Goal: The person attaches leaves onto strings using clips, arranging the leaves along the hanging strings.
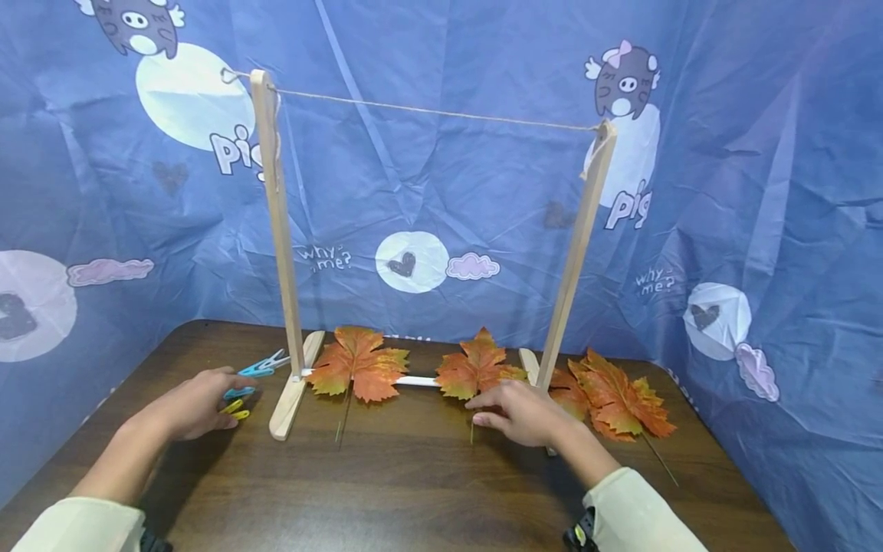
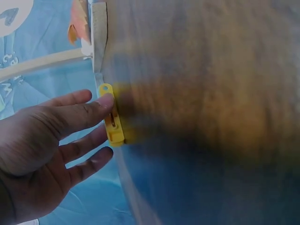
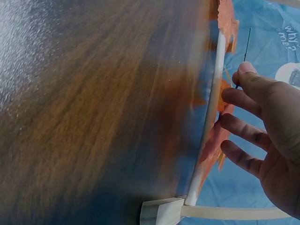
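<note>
My left hand [image 1: 200,402] is over the clothespins at the left, its fingers loosely spread. The thumb tip overlaps a yellow clothespin [image 2: 112,122] in the left wrist view; no firm grip shows. A blue clothespin [image 1: 258,369] lies by the index finger, with another blue one partly hidden under the fingers. My right hand [image 1: 527,414] pinches the thin stem [image 3: 247,44] of an orange maple leaf [image 1: 476,364] between thumb and index finger, the other fingers apart. That leaf lies across the white crossbar [image 1: 417,381]. A second maple leaf [image 1: 355,360] rests at the crossbar's left end.
A wooden frame stands on the brown table [image 1: 386,498], with a left post [image 1: 279,230], a right post [image 1: 576,261] and a string [image 1: 434,112] tied between their tops. More maple leaves [image 1: 617,399] lie right of the frame. A blue printed cloth [image 1: 428,184] hangs behind.
</note>
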`<state>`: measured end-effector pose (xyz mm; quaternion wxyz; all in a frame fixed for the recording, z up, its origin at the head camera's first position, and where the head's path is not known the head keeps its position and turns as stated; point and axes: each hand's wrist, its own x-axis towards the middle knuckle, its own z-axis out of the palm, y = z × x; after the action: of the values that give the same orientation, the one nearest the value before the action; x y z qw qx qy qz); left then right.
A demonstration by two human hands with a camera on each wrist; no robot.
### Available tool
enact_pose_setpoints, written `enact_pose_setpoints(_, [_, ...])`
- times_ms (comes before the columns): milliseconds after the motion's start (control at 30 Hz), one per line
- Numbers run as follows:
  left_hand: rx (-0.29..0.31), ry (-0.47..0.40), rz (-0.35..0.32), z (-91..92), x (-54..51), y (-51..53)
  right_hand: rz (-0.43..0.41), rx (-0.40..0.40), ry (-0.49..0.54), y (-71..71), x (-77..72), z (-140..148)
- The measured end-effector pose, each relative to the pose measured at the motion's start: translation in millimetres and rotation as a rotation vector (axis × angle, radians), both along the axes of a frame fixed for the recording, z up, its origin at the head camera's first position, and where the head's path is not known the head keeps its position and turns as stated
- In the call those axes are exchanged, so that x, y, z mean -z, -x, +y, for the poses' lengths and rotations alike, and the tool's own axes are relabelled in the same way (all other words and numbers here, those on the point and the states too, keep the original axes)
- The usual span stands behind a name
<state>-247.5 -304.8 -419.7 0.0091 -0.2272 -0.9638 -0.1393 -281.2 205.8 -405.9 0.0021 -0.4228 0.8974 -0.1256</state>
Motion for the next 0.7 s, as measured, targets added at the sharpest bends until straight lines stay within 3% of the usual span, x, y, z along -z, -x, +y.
enact_pose_setpoints(400, [-0.002, -0.095, -0.008, -3.4, 3.9, -1.5, -0.016, 0.029, 0.057, -1.5, -9.3, -1])
enact_pose_setpoints(700, [0.010, -0.122, 0.000, -2.2, -3.7, -2.9, -0.052, 0.046, 0.193, -0.3, -27.3, -7])
